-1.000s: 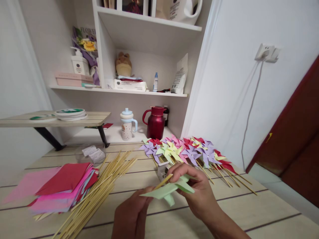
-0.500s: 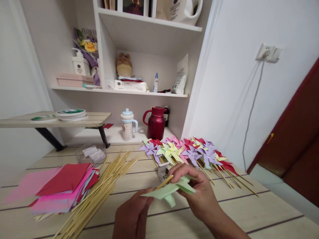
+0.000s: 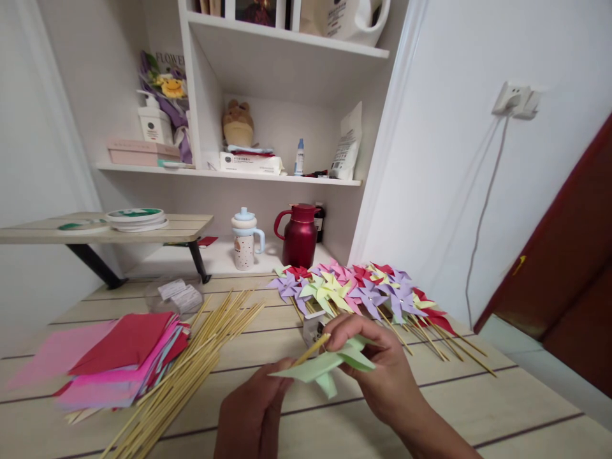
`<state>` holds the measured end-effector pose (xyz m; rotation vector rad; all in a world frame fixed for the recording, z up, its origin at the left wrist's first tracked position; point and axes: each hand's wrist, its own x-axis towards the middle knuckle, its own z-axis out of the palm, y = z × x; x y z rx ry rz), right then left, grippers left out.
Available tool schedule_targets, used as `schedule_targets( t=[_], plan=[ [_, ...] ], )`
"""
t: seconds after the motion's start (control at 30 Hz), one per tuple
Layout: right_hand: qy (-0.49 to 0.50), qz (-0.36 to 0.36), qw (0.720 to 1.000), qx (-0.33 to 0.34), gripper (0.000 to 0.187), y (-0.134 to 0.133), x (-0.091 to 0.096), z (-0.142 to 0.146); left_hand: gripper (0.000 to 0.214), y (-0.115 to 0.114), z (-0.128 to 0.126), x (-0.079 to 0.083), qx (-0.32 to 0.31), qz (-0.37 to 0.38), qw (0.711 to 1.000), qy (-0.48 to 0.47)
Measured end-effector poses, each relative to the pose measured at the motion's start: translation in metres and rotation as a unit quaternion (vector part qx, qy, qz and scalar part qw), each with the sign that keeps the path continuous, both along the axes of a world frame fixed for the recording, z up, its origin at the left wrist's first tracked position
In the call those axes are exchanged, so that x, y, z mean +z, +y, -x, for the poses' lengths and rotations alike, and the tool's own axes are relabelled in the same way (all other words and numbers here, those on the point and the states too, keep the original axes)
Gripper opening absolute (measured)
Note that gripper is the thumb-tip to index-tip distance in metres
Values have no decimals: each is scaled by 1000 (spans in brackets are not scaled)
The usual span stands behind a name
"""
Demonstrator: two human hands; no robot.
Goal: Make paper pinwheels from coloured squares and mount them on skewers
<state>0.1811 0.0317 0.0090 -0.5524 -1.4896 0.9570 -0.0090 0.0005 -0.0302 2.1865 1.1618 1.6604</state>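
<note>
Head view: both hands low over the tabletop [image 3: 502,395]. Left hand [image 3: 255,414] pinching the near edge of a pale green paper pinwheel [image 3: 325,368], grip closed on it. Right hand [image 3: 377,370] clamped on pinwheel and bamboo stick [image 3: 313,349] at the hub. Loose bamboo sticks [image 3: 191,370] and coloured paper sheets [image 3: 119,357] lying left; finished pinwheels [image 3: 358,290] fanned out behind.

A row of paper pinwheels [image 3: 363,290] lies on the counter [image 3: 502,401]. A pile of coloured paper [image 3: 115,360] sits beside loose sticks [image 3: 191,366]. A red jug [image 3: 299,236] stands near a cup [image 3: 243,241].
</note>
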Motion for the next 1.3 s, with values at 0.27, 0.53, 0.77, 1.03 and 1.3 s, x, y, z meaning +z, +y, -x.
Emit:
schedule_targets(
  t=[0.27, 0.53, 0.77, 1.03, 1.3],
  plan=[
    [-7, 6, 1000, -8, 10, -1, 2, 0, 23, 2, 5, -4, -5, -7, 999, 31],
    [-12, 19, 1000, 0, 11, -2, 2, 1, 27, 1, -2, -8, 7, 4, 1000, -6],
    [-2, 15, 1000, 2, 11, -3, 2, 0, 26, 2, -3, -8, 5, -42, 999, -9],
    [-7, 22, 1000, -10, 10, -3, 1, 0, 31, 0, -7, -12, 44, -21, 998, -34],
    [0, 25, 1000, 1, 14, -4, 1, -1, 30, 0, -9, -10, 37, -20, 998, -40]
  ],
)
